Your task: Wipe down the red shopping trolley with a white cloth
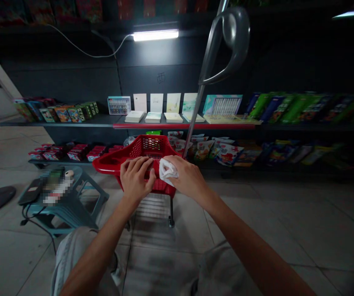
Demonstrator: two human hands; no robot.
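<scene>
A small red plastic shopping cart (109,164) with perforated basket walls stands in front of me. My left hand (136,179) is at its near side, fingers slightly spread and thumb apart, with nothing visible in it; whether it rests on the rim I cannot tell. Beside it, my right hand (187,174) is closed around a crumpled white cloth or tissue (168,172), held at the cart's near right edge. The fingers' far sides are hidden.
Behind the cart, a dark shelf (99,119) bears boxes, booklets and bags. A tilted metal pole (197,102) with a grey curved loop (241,37) rises at the cart's right. At left stands a blue-green stool (81,201) with items and a cable.
</scene>
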